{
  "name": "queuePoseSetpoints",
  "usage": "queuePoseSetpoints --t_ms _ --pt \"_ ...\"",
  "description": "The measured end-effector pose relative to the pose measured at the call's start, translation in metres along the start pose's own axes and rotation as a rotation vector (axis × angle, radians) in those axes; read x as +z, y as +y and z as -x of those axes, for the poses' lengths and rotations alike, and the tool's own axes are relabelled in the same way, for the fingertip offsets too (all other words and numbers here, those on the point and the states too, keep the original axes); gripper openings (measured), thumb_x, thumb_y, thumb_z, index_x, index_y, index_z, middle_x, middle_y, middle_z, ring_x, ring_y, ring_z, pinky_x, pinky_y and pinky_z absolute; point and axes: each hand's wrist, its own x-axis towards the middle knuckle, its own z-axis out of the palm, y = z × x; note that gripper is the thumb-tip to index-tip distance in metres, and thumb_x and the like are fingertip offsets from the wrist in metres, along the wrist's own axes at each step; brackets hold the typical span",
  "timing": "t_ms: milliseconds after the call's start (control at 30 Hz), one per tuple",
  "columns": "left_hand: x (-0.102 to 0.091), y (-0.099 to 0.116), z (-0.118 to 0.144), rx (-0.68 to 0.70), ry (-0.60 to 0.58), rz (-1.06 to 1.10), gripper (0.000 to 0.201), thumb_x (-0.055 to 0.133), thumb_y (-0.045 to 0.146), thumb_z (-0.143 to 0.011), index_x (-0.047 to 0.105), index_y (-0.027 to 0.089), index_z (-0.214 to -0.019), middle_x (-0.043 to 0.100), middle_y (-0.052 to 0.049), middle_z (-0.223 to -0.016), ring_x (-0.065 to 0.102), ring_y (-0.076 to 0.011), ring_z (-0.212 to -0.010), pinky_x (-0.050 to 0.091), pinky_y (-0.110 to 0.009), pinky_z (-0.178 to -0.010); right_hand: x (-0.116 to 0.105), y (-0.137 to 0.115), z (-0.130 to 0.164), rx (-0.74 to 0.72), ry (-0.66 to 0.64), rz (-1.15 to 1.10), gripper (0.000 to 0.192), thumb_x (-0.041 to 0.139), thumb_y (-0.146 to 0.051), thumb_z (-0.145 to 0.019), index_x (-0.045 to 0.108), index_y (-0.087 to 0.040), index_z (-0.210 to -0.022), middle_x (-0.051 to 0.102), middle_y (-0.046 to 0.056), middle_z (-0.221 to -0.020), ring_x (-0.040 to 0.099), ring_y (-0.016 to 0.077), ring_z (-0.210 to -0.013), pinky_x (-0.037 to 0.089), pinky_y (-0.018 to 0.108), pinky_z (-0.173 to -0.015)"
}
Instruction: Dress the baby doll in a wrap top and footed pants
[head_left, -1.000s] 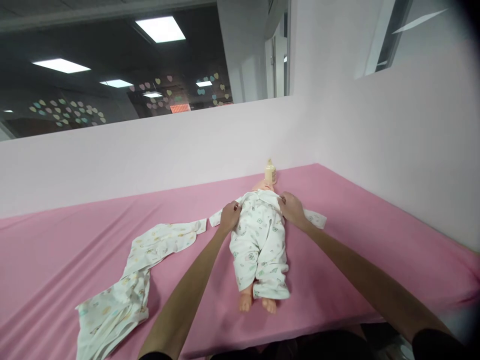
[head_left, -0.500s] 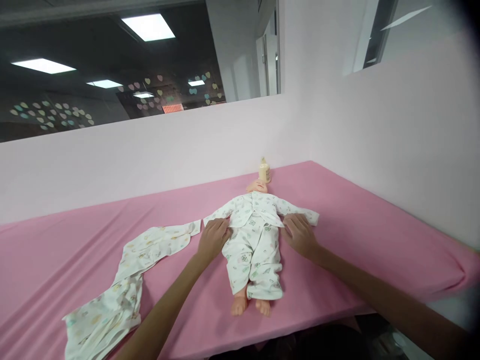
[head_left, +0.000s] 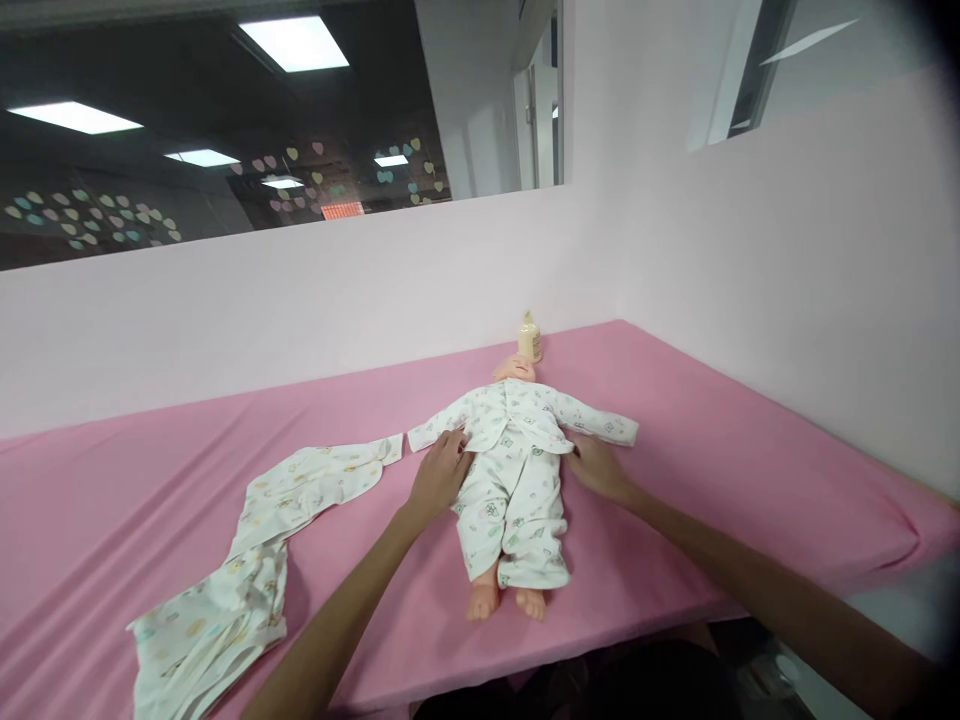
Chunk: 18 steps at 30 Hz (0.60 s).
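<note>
A baby doll [head_left: 516, 368] lies on its back in the head view, dressed in a white printed jacket [head_left: 504, 410] and matching trousers [head_left: 514, 500]. Its bare feet point toward me. My left hand [head_left: 442, 468] is at the doll's waist on the left, fingers closed at the jacket's lower edge. On the other side my right hand [head_left: 598, 468] pinches the jacket's hem corner, its fingertips partly hidden under the cloth. Both jacket sleeves are spread outward. Left of the doll lies a second set of white printed baby clothes [head_left: 300, 490], loosely laid out.
A cream pump bottle [head_left: 529, 338] stands behind the doll's head, close to the white wall [head_left: 337, 310]. The pink sheet [head_left: 675, 560] covers the table, its front edge near me. A window [head_left: 225, 110] runs above the wall.
My right hand has drawn down off the sleeve, and its fingers are now tucked by the hem. My left hand has shifted slightly inward. The doll's legs have moved slightly right.
</note>
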Motion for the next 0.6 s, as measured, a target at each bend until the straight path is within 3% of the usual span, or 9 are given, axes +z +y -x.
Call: queuePoseSetpoints --t_ms 133,267,333,467,500,600 --pt "0.005 -0.008 0.004 0.055 0.032 -0.052 0.022 0.031 0.03 -0.099 0.051 0.02 -0.102 0.058 -0.008 -0.102 0.055 -0.0193 -0.08 0.044 -0.031 -0.068 -0.009 0.003 0.01 -0.068 -0.054 0.079 0.028 0.038 -0.022 -0.092 0.049 -0.02 -0.067 0.06 0.002 -0.069 0.054 0.0185 -0.067 0.037 0.031 -0.062" --pt "0.007 -0.002 0.005 0.021 0.041 -0.053 0.027 0.031 0.029 -0.099 0.052 0.019 -0.112 0.058 -0.009 -0.107 0.058 -0.0205 -0.084 0.046 -0.033 -0.068 -0.003 -0.002 0.03 -0.428 0.001 0.413 0.02 0.047 -0.017 -0.09 0.058 -0.018 -0.073 0.063 0.008 -0.081 0.054 0.023 -0.082 0.039 0.038 -0.079" --pt "0.002 0.006 0.013 -0.035 0.084 -0.022 0.028 0.033 0.034 -0.1 0.053 0.019 -0.114 0.058 -0.01 -0.109 0.059 -0.0209 -0.087 0.047 -0.034 -0.069 -0.006 -0.008 0.042 -0.49 0.015 0.475 0.019 0.048 -0.014 -0.091 0.06 -0.018 -0.077 0.063 0.008 -0.082 0.053 0.0235 -0.083 0.04 0.039 -0.08" --pt "-0.017 0.027 0.062 -0.094 0.229 0.048 0.025 0.046 0.043 -0.096 0.052 0.021 -0.107 0.059 -0.006 -0.098 0.059 -0.0195 -0.084 0.05 -0.033 -0.071 -0.029 -0.029 0.086 -0.497 0.032 0.199 0.015 0.047 -0.017 -0.094 0.057 -0.019 -0.083 0.06 0.006 -0.085 0.053 0.0202 -0.084 0.043 0.038 -0.082" --pt "-0.021 0.032 0.078 -0.041 0.207 0.048 0.022 0.048 0.042 -0.096 0.052 0.022 -0.103 0.059 -0.004 -0.094 0.059 -0.0187 -0.082 0.051 -0.032 -0.071 -0.035 -0.035 0.101 -0.52 -0.004 0.128 0.012 0.049 -0.019 -0.094 0.056 -0.02 -0.084 0.059 0.005 -0.086 0.053 0.0193 -0.083 0.044 0.037 -0.082" --pt "-0.03 0.043 0.122 0.192 -0.014 0.01 0.01 0.049 0.03 -0.096 0.055 0.025 -0.103 0.061 -0.003 -0.099 0.061 -0.0176 -0.089 0.052 -0.031 -0.078 -0.04 -0.053 0.143 -0.541 -0.067 0.042 0.005 0.055 -0.019 -0.091 0.056 -0.021 -0.095 0.06 0.007 -0.096 0.055 0.0207 -0.09 0.047 0.037 -0.082"
